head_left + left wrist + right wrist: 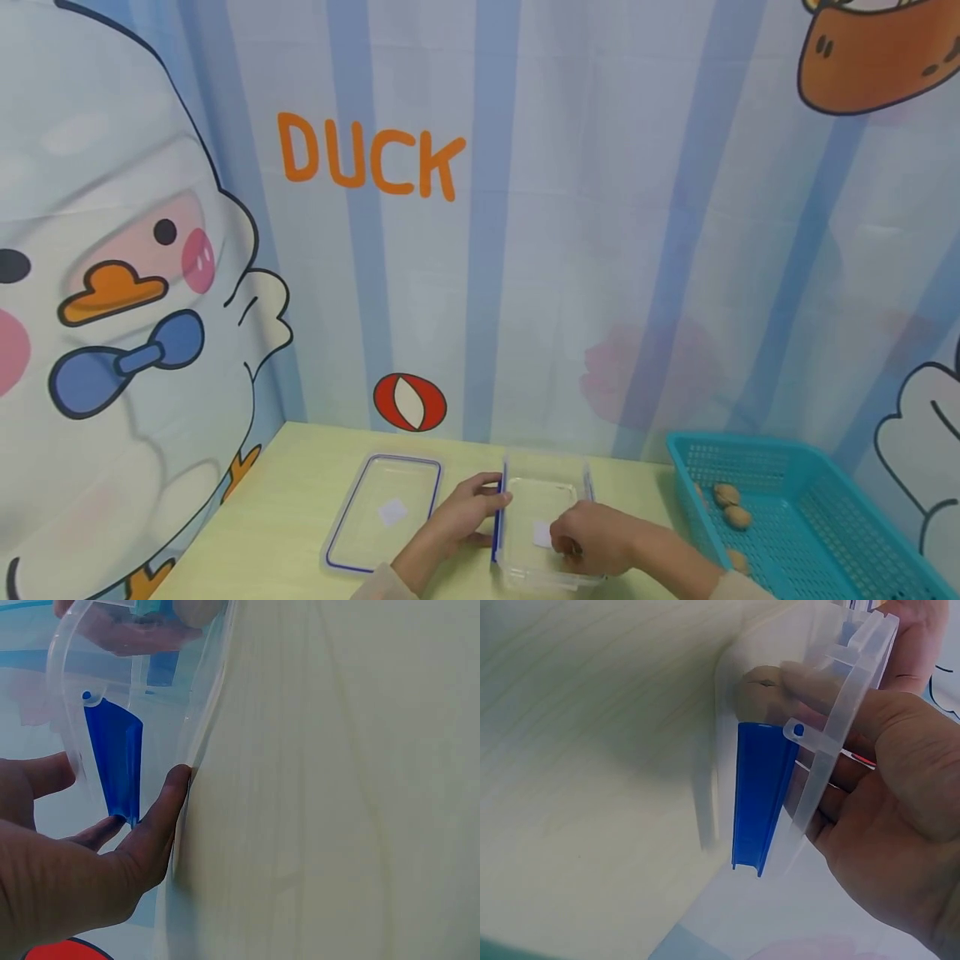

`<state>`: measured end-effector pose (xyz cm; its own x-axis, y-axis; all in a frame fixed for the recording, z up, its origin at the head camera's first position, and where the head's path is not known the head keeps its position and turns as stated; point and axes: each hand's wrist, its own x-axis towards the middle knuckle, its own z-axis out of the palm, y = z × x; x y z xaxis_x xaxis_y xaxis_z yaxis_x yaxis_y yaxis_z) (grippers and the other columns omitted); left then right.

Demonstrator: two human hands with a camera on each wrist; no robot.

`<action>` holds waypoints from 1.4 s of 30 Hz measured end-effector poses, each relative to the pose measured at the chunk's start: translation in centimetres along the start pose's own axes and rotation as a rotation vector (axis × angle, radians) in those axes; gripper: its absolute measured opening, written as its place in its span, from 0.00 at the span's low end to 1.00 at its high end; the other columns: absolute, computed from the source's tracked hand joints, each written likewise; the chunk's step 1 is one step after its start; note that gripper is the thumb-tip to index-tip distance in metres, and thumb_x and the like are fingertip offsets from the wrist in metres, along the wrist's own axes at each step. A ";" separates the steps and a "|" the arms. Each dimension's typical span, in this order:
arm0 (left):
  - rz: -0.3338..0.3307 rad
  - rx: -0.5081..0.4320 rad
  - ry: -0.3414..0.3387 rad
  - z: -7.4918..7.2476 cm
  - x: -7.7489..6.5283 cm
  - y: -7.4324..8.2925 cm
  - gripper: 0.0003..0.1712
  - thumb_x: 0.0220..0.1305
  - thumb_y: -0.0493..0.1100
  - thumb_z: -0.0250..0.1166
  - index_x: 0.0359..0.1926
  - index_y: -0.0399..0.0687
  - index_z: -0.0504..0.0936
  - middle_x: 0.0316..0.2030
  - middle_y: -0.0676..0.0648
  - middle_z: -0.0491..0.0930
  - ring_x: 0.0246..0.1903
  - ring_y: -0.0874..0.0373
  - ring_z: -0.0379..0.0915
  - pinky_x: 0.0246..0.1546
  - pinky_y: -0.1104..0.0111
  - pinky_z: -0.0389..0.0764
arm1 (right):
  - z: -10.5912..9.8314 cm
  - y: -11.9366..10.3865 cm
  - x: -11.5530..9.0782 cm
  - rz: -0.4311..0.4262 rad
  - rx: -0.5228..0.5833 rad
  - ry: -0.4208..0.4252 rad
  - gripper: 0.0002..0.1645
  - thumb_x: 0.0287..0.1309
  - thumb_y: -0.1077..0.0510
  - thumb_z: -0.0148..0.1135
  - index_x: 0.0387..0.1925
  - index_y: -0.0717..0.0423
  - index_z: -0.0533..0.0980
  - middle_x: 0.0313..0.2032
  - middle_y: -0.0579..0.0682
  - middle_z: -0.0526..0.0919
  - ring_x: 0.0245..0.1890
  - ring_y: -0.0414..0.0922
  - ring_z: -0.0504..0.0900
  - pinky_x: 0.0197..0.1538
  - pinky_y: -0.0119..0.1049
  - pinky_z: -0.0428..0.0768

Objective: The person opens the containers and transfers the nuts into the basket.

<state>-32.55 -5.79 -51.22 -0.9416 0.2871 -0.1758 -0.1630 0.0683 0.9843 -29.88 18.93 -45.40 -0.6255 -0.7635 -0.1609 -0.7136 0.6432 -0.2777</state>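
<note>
A clear plastic food container (540,577) with blue side latches stands on the table. My left hand (465,510) grips its left side, the thumb at the rim and the fingers along the outer wall by a blue latch (116,761). Inside the container, low near its right wall, my right hand (596,537) pinches a walnut (761,701), which shows blurred through the clear plastic in the right wrist view. A white paper square (542,533) lies at the container's bottom beside the right hand.
The container's clear lid (352,500), with a blue seal and a white square, lies flat to the left. At the right stands a teal basket (780,446) with several walnuts (738,517) in it. A printed curtain (555,250) hangs behind the pale table (255,500).
</note>
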 end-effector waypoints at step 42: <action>-0.010 0.008 -0.003 0.1 -0.2 0.3 0.36 0.76 0.46 0.66 0.76 0.37 0.67 0.66 0.33 0.75 0.66 0.31 0.71 0.45 0.48 0.87 | -8.8 3.3 -13.5 0.203 0.328 0.548 0.22 0.71 0.48 0.69 0.59 0.55 0.81 0.51 0.47 0.86 0.48 0.40 0.85 0.49 0.37 0.86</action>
<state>-32.42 -5.70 -50.88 -0.9390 0.2894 -0.1857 -0.1699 0.0792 0.9823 -26.55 31.87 -35.75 -0.8687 -0.4331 0.2402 -0.4862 0.6534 -0.5802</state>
